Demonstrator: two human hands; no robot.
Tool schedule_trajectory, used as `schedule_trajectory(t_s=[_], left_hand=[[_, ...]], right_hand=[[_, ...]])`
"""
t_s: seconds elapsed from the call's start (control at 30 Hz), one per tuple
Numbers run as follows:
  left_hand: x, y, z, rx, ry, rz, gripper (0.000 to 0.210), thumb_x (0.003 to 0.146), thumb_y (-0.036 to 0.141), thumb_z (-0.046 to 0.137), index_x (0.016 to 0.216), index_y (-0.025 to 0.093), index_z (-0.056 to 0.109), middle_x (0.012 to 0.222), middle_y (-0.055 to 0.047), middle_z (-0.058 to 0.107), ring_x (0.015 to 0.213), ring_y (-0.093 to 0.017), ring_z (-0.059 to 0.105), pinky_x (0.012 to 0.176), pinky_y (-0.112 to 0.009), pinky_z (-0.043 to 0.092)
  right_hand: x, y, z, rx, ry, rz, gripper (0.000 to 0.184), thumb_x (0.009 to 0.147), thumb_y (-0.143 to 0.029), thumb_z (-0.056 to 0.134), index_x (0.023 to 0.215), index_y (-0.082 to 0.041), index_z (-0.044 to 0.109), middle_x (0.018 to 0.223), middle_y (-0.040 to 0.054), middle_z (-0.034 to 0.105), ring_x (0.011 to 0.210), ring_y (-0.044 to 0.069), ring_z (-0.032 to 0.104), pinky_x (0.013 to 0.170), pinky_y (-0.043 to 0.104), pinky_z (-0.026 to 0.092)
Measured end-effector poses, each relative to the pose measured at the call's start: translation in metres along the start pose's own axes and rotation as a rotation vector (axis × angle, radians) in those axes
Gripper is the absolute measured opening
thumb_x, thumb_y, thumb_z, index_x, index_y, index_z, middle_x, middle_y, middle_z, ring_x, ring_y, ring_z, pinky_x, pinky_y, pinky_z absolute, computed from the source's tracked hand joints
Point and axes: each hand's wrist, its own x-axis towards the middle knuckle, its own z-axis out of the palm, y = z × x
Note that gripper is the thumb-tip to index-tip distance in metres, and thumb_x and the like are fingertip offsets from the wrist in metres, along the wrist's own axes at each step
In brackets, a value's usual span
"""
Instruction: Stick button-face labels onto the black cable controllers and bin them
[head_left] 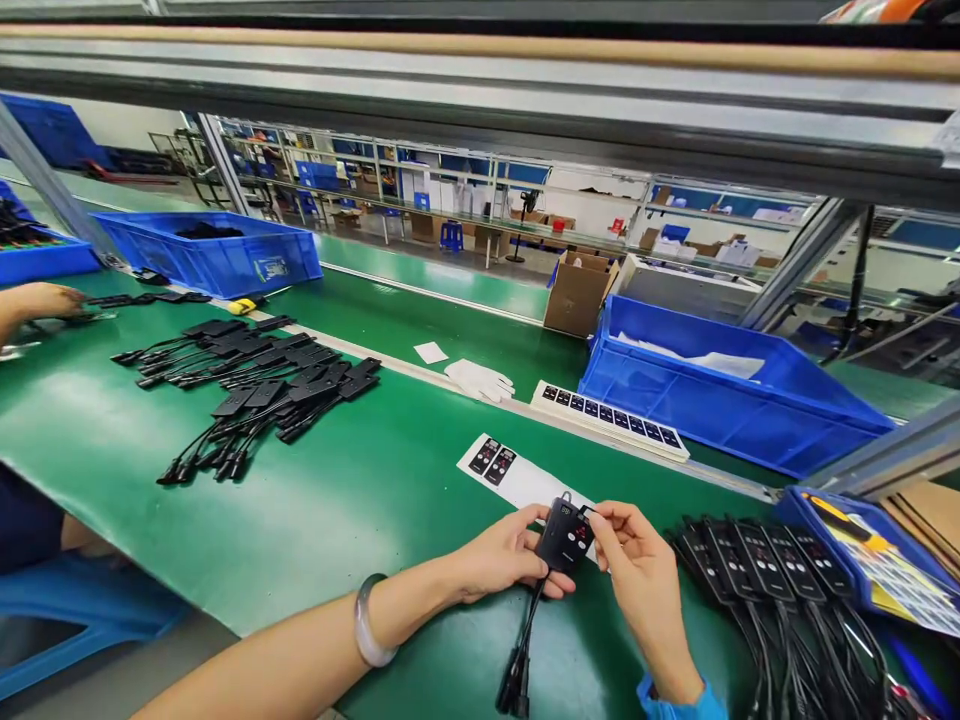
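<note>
My left hand [517,555] grips a small black control box [559,540] by its left side and lower edge, and its cables [519,660] hang toward me. On the box's face lies a black label with white and red marks [579,532]. My right hand [630,550] pinches at the label's upper right edge, thumb and forefinger together; whether that edge is stuck down is hidden. Just behind the box is a white label sheet [525,487] with two black labels at its left end. Several labelled boxes with cables [765,565] lie in a row to the right.
Several black boxes with cables [262,375] are heaped at left, near another person's hand [45,300]. A label stack [611,420], white glove [480,380] and blue bins [720,380] [217,255] line the back. At far right, a blue tray [862,560] holds a yellow-handled cutter [847,520].
</note>
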Motion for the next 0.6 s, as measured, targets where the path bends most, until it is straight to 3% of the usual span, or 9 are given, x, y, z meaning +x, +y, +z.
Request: schedule_trajectory(t_s=[0.23, 0.6], left_hand=[[-0.0028, 0.0023, 0.0023, -0.007, -0.052, -0.012, 0.052, 0.065, 0.007, 0.066, 0.112, 0.018, 0.046, 0.094, -0.009, 0.066, 0.084, -0.022, 0.069, 0.077, -0.032, 0.052], [-0.0013, -0.0014, 0.0027, 0.004, -0.073, 0.008, 0.043, 0.072, 0.013, 0.066, 0.110, 0.018, 0.047, 0.091, -0.009, 0.066, 0.081, -0.022, 0.070, 0.076, -0.033, 0.052]], right_hand=[[-0.0038, 0.0039, 0.0065, -0.037, -0.015, 0.001, 0.029, 0.074, -0.045, 0.067, 0.082, -0.017, 0.063, 0.066, 0.0005, 0.057, 0.051, 0.010, 0.047, 0.043, 0.020, 0.038], [-0.0039, 0.0028, 0.0085, -0.034, -0.006, 0.014, 0.031, 0.072, -0.045, 0.069, 0.082, -0.016, 0.065, 0.063, 0.0005, 0.058, 0.048, 0.010, 0.045, 0.042, 0.022, 0.039]])
